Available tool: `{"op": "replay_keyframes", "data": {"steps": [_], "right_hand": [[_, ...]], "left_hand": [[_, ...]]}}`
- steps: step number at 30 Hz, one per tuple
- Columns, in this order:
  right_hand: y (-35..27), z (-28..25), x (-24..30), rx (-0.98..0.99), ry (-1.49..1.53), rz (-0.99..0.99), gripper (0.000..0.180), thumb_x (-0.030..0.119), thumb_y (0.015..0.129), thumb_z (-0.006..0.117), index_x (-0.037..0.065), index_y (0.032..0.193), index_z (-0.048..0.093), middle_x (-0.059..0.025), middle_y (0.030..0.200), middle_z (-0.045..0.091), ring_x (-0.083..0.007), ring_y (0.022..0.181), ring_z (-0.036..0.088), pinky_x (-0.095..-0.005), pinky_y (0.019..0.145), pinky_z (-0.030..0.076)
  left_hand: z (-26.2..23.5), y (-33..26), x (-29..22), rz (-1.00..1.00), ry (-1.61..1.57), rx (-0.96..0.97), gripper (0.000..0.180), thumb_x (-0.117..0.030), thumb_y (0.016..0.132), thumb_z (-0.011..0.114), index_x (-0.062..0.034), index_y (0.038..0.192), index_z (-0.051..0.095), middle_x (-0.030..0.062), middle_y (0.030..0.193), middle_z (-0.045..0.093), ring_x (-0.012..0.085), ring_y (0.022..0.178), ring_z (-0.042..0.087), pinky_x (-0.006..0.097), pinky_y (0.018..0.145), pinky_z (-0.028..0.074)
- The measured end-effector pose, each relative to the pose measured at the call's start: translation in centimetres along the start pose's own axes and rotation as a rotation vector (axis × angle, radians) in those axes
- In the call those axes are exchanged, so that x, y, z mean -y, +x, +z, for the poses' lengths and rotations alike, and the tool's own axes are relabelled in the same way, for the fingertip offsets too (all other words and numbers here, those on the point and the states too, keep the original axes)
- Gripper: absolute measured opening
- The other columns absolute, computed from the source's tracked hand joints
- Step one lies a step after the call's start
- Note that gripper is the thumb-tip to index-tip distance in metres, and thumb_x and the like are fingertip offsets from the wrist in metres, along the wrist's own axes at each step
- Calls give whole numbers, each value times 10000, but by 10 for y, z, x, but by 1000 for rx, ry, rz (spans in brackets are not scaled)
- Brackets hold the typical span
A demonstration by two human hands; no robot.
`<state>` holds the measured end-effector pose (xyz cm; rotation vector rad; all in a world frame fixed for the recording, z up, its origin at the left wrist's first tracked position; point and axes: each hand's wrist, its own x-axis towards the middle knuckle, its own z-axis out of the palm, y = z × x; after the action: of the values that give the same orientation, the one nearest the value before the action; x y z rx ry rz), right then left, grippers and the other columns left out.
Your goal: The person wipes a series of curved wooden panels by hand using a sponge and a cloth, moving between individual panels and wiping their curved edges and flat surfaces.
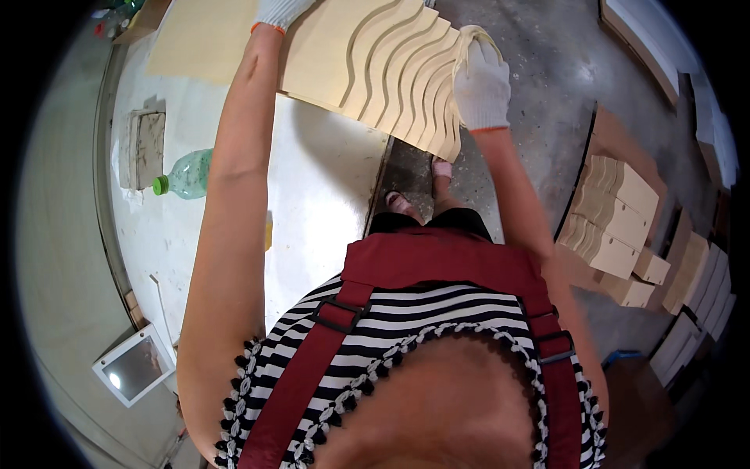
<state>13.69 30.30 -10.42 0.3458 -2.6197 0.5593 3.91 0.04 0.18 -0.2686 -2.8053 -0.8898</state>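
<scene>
A fanned stack of thin, pale wooden boards with wavy edges lies across the far part of the white table, its right end reaching past the table's edge. My right hand, in a white knitted glove with an orange cuff, is closed at the stack's right edge; the undersides of its fingers are hidden. My left hand, gloved the same way, rests at the left part of the boards. The picture's top edge cuts off its fingers, so their pose does not show.
The white table carries a green-capped plastic bottle and a worn block left of my left forearm. More wavy-edged boards are piled on cardboard at the right. A white-framed panel sits lower left. Grey concrete floor shows beyond the table.
</scene>
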Motion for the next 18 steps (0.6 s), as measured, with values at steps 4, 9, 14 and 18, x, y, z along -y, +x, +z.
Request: {"op": "replay_keyframes", "data": {"steps": [4,9,14,18], "right_hand": [[-38,-16,27,30,30,45,418,78,821,631,61,1239,618,-116,1308,603,-389,1013,592,-456,865,520],[-65,-56,52,286,107,-125,471,53,773,620,60,1244,621,-94,1323,591,-363,974,564,-408,902,496],[-104,-77,45,326,318,-249,498,40,772,595,26,1268,626,-106,1325,615,-363,1038,572,-402,925,490],[-144,-96,52,514,409,-351,305,34,823,592,83,1107,689,-103,1221,649,-342,972,632,-410,902,500]], "left_hand": [[4,2,5,59,50,8,319,-289,904,651,-12,1010,771,175,981,755,277,929,715,377,856,547],[4,3,10,44,3,4,313,-278,911,649,-7,1017,764,166,970,753,261,921,707,370,849,543],[3,4,11,63,-22,14,294,-251,908,659,3,1020,756,153,941,749,243,893,696,362,828,540],[8,5,8,25,-108,40,289,-243,907,663,8,1017,756,146,936,749,239,883,695,359,822,541]]}}
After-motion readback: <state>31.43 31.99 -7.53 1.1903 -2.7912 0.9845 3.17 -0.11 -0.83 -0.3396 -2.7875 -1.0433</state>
